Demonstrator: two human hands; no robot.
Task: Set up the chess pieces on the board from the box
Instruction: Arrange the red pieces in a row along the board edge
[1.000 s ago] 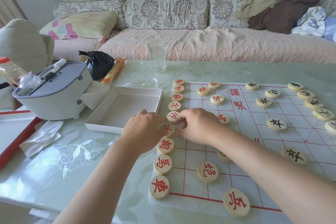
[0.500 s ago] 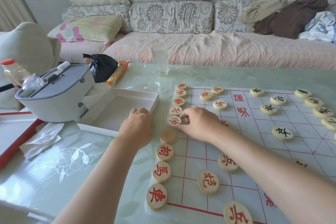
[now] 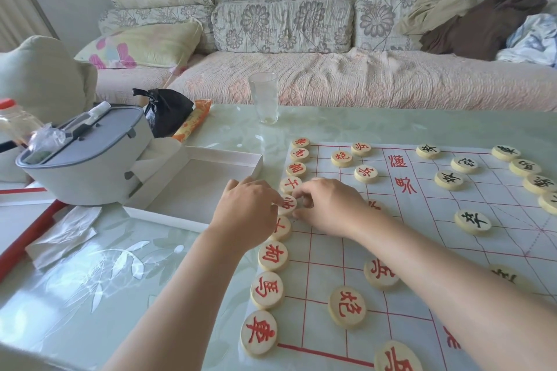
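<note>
Pale green glass table (image 3: 90,310) under paper chessboard (image 3: 428,208), white box (image 3: 224,156), tumbler (image 3: 266,98), grey tub (image 3: 90,169), black bag (image 3: 167,111).

- The left hand (image 3: 250,211) moved right from the shallow white cardboard box (image 3: 229,156) onto the round cream wooden chess piece with a red character (image 3: 287,204).
- It partly covered the neighbouring red-marked piece (image 3: 282,228).

**Red file lined up beside the open box**

The white paper board (image 3: 327,250), gridded in red, lies flat. Round cream red pieces (image 3: 272,255) line its left edge (the middle red piece (image 3: 287,204) is half hidden), and black pieces (image 3: 472,221) sit towards the right. The shallow white box (image 3: 196,187) lies open just left of the board.
</note>
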